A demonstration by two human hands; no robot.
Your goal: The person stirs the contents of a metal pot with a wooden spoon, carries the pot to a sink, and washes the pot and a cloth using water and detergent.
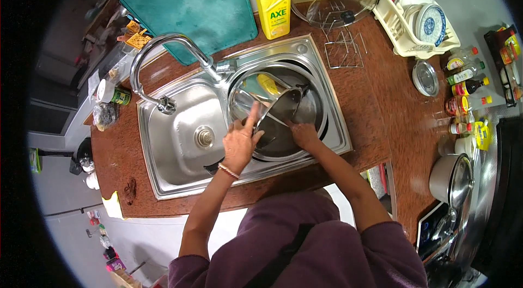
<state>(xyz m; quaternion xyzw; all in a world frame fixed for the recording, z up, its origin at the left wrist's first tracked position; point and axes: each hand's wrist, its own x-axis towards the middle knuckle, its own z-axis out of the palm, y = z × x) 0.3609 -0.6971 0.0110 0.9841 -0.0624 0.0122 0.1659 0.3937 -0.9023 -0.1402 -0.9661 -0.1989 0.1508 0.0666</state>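
Observation:
A large round pan [320, 120] fills the right basin of the steel sink [335, 116]. Inside it a shiny metal pot [253, 94] lies tilted, its dark opening facing right and its outer wall reflecting yellow. My left hand [239, 143] is at the pot's left side, index finger stretched out along the wall and thumb by the rim; whether it grips is unclear. My right hand [304, 135] reaches into the pan, its curled fingers at the pot's rim, fingertips partly hidden. A black handle [212, 166] shows beside my left wrist.
A chrome faucet [163, 43] arches over the left basin [179, 133]. Behind the sink stand a green cutting board [192, 6] and a yellow AXE soap bottle [273, 12]. At right are a wire rack [343, 53], a dish rack [408, 30], sauce bottles [466, 73] and a lidded pot [443, 177].

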